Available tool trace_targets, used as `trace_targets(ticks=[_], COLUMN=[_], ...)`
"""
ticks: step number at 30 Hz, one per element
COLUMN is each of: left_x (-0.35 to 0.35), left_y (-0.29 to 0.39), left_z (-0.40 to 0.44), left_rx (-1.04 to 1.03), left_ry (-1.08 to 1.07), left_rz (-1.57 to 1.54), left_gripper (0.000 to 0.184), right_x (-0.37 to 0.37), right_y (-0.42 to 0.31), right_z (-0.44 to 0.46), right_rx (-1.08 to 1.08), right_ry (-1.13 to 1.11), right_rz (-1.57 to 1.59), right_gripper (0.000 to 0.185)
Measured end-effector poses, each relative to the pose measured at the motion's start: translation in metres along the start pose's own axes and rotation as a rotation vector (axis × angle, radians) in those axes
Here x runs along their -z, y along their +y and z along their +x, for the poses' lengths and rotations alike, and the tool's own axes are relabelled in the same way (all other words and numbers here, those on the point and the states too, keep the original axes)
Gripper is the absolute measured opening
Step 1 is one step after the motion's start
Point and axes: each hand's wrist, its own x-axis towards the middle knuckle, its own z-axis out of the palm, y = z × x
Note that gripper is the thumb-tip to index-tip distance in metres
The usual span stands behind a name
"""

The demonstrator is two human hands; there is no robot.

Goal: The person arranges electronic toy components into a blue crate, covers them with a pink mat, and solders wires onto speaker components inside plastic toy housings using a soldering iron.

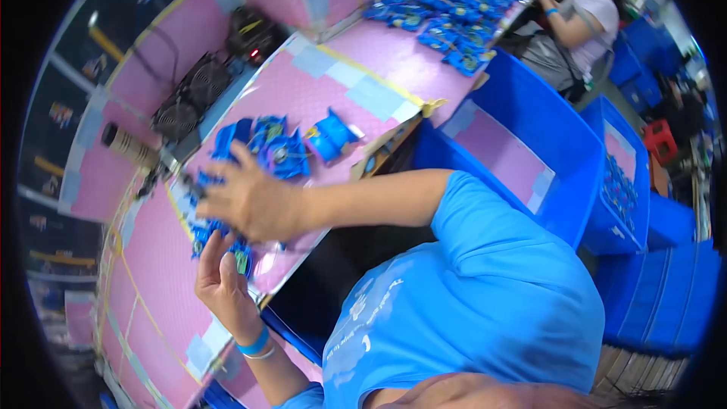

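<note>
My right hand [257, 197] reaches across the pink bench with its fingers spread, slightly smeared by motion. It passes over a cluster of blue parts, and whether it touches any is hidden. Below it, my left hand [227, 291], with a light blue band at the wrist, has its thumb and fingers curled at a small blue part [241, 259] that shows some green. The hand partly covers this piece. Just beyond my right hand lie several blue parts [284, 153] with wires and yellowish bits. One blue part [331, 136] sits apart near the bench edge.
A large blue bin [522, 117] stands beside the bench; another blue bin [627, 182] holds many small blue parts. Many blue parts [454, 4] cover the far bench, where a masked co-worker [583, 26] sits. Black fans [193, 95] and a cylindrical tool [129, 144] line the bench's back.
</note>
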Motion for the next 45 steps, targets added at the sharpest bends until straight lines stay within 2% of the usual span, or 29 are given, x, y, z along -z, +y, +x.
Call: trace_targets(ticks=[1,4,5,7,10,11,13,14,15,16,17,18,22,25,27,28,29,31,32,34,36,37,39,40,41,43,44,45], left_x=[-0.02,-0.034,-0.043,-0.066,-0.097,-0.106,-0.12,-0.13,-0.139,-0.149,-0.157,-0.167,-0.219,-0.257,-0.277,-0.287,-0.295,-0.313,-0.321,-0.337,-0.354,-0.366,-0.38,-0.388,-0.395,-0.411,-0.416,-0.42], left_y=[0.001,-0.017,-0.017,-0.008,0.003,0.007,0.008,0.01,0.012,0.015,0.018,0.017,0.02,0.013,0.005,0.004,0.002,-0.004,-0.007,-0.016,-0.026,-0.023,-0.036,-0.04,-0.043,-0.036,-0.039,-0.043], left_z=[0.001,0.022,0.024,0.027,0.017,0.013,0.004,0.0,-0.001,-0.002,-0.002,0.0,0.009,0.015,0.018,0.018,0.02,0.026,0.027,0.032,0.034,0.034,0.037,0.038,0.039,0.037,0.038,0.043], left_rx=[0.029,-0.003,-0.008,0.107,0.188,0.25,0.271,0.262,0.32,0.377,0.441,0.478,0.637,0.743,0.772,0.792,0.819,0.807,0.8,0.822,0.76,0.736,0.694,0.682,0.67,0.698,0.705,0.704], left_ry=[0.012,-0.2,-0.239,-0.213,-0.185,-0.173,-0.269,-0.342,-0.361,-0.38,-0.405,-0.434,-0.581,-0.686,-0.735,-0.743,-0.747,-0.752,-0.757,-0.781,-0.751,-0.755,-0.787,-0.792,-0.798,-0.8,-0.81,-0.83], left_rz=[-0.173,-0.324,-0.338,-0.355,-0.382,-0.416,-0.395,-0.381,-0.409,-0.438,-0.426,-0.4,-0.297,-0.212,-0.161,-0.14,-0.164,-0.194,-0.229,-0.229,-0.208,-0.188,-0.2,-0.182,-0.164,-0.19,-0.178,-0.18], left_gripper=[0.026,0.007,0.007,0.004,0.012,0.017,0.019,0.02,0.02,0.02,0.019,0.019,0.018,0.019,0.023,0.024,0.028,0.028,0.029,0.035,0.044,0.051,0.055,0.056,0.057,0.058,0.058,0.058], right_x=[0.002,0.012,0.018,0.036,0.08,0.104,0.157,0.197,0.229,0.26,0.291,0.318,0.394,0.426,0.433,0.435,0.432,0.43,0.439,0.442,0.443,0.445,0.447,0.445,0.444,0.443,0.44,0.439], right_y=[-0.008,-0.006,0.001,0.014,0.076,0.114,0.207,0.247,0.28,0.348,0.385,0.422,0.481,0.526,0.541,0.544,0.547,0.544,0.543,0.529,0.521,0.518,0.527,0.524,0.535,0.557,0.544,0.535], right_z=[-0.001,-0.004,-0.009,-0.019,-0.034,-0.042,-0.062,-0.077,-0.09,-0.117,-0.139,-0.162,-0.204,-0.228,-0.234,-0.233,-0.233,-0.234,-0.229,-0.212,-0.202,-0.2,-0.209,-0.211,-0.22,-0.229,-0.222,-0.217], right_rx=[0.012,0.03,0.03,0.017,0.033,-0.034,-0.182,-0.227,-0.416,-0.519,-0.555,-0.716,-1.191,-1.272,-1.261,-1.322,-1.319,-1.224,-1.217,-1.221,-1.314,-1.328,-1.395,-1.482,-1.544,-1.271,-1.391,-1.399], right_ry=[0.04,0.113,0.091,0.023,0.124,0.12,0.181,0.269,0.325,0.354,0.435,0.414,0.326,0.206,0.047,-0.016,-0.014,-0.131,-0.31,-0.477,-0.44,-0.345,-0.257,-0.186,-0.154,-0.381,-0.331,-0.324], right_rz=[0.046,0.08,0.102,0.177,0.326,0.367,0.101,-0.095,-0.316,-0.447,-0.636,-0.813,-0.872,-0.666,-0.637,-0.592,-0.589,-0.616,-0.494,-0.431,-0.243,0.205,0.201,0.193,0.186,-0.147,-0.105,-0.103], right_gripper=[0.037,0.041,0.045,0.055,0.07,0.073,0.061,0.057,0.061,0.064,0.065,0.064,0.064,0.065,0.063,0.065,0.065,0.069,0.071,0.074,0.082,0.09,0.092,0.085,0.085,0.077,0.09,0.09])
